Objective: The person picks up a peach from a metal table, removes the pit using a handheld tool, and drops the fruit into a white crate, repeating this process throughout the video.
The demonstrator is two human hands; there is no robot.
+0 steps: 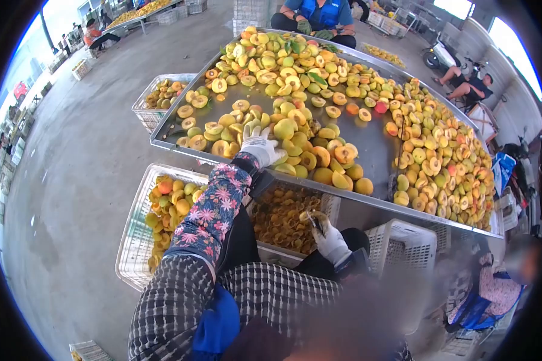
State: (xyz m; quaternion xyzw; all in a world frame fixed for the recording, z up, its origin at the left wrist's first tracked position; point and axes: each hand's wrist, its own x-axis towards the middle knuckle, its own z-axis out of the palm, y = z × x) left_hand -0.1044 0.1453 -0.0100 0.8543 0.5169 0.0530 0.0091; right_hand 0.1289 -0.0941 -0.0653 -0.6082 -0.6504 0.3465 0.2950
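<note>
My left hand [260, 146], in a white glove, lies with fingers spread on the halved yellow fruit [286, 129] near the front edge of the metal table [367, 144]. Lower down, my right hand [329, 239], also gloved, is closed round a small thing with a pale tip, too small to make out. It is over the right side of a crate of brown scraps [286, 219] below the table edge. To the left of that crate stands a white crate of yellow and orange fruit [173, 201], partly behind my left sleeve.
An empty white crate [400, 246] stands right of my right hand. Another crate of fruit [162, 95] is at the table's left side. A person in a blue vest [319, 15] sits across the table; another person [494, 283] sits at the lower right.
</note>
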